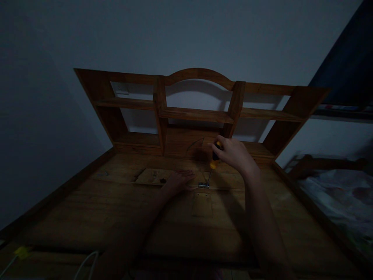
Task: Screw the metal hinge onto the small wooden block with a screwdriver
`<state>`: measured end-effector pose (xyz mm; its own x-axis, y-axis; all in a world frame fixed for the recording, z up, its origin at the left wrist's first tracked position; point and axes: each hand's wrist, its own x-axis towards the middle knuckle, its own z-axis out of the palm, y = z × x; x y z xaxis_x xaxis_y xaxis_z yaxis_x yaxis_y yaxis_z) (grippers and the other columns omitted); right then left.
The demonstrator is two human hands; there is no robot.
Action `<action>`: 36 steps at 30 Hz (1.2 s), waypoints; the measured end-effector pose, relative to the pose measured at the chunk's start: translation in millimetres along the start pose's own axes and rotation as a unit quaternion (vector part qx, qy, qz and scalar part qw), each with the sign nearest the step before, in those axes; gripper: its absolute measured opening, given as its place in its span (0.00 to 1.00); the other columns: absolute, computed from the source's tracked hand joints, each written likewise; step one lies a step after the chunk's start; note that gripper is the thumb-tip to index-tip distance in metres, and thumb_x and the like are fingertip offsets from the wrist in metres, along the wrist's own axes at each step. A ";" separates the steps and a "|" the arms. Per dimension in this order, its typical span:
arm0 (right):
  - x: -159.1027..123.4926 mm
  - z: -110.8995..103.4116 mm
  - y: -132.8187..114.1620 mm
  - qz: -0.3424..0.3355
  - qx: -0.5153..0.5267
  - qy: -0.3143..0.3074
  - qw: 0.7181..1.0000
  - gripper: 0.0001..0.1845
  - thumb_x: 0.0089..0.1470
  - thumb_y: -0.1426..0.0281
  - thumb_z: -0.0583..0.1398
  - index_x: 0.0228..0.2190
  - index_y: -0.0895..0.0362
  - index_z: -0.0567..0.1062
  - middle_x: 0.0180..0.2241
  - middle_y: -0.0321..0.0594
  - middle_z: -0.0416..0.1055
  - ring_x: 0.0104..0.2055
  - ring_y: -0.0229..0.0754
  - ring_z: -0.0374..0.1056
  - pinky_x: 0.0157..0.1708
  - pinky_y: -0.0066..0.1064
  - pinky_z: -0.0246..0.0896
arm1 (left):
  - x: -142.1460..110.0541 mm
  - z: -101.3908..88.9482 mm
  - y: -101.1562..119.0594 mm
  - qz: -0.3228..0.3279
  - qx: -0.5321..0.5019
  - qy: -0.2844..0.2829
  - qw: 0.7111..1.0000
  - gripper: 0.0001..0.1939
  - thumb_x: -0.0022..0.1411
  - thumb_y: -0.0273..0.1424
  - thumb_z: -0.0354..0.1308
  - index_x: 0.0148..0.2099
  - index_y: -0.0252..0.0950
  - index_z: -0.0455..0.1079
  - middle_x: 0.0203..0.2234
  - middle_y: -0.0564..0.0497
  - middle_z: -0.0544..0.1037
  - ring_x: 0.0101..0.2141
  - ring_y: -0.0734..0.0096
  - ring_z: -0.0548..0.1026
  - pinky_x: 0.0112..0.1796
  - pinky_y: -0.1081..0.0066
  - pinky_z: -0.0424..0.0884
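Observation:
My right hand [231, 153] is closed around a yellow-and-black screwdriver [214, 160]. The screwdriver stands nearly upright, its shaft slanting down to a small metal hinge [203, 185] on the wooden desktop. The tip meets the hinge near its right end; whether a screw sits there is too dark to tell. Flat on the wood, just left of the hinge, lies my left hand [179, 181] with its fingers stretched out. A pale wooden board [151, 177] is beside the left hand, with a dark spot on it. Below the hinge is a small square wooden piece [202, 204].
A wooden shelf unit [196, 114] with several compartments rises at the back of the desk against the wall. Small metal bits [103, 174] lie at the left. A white cable [87, 262] and a yellow object [21, 252] are at the lower left. Bedding [340, 198] shows at right.

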<state>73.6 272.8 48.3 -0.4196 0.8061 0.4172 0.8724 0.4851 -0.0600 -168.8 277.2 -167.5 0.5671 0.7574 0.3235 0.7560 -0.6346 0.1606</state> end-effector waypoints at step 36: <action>-4.3 -5.0 -4.0 -0.044 0.027 -0.012 0.999 0.09 0.60 0.66 0.52 0.39 0.55 0.69 0.38 0.43 0.75 0.40 0.45 0.71 0.37 0.31 0.56 | 0.7 -4.0 1.6 0.007 0.004 0.005 1.000 0.27 0.61 0.44 0.63 0.59 0.38 0.69 0.58 0.45 0.69 0.58 0.60 0.68 0.58 0.61 0.64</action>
<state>73.1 265.7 51.3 -0.5008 0.7673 0.4005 0.8170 0.5718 -0.0738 -168.6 276.0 -163.2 0.5744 0.7469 0.3350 0.7509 -0.6437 0.1476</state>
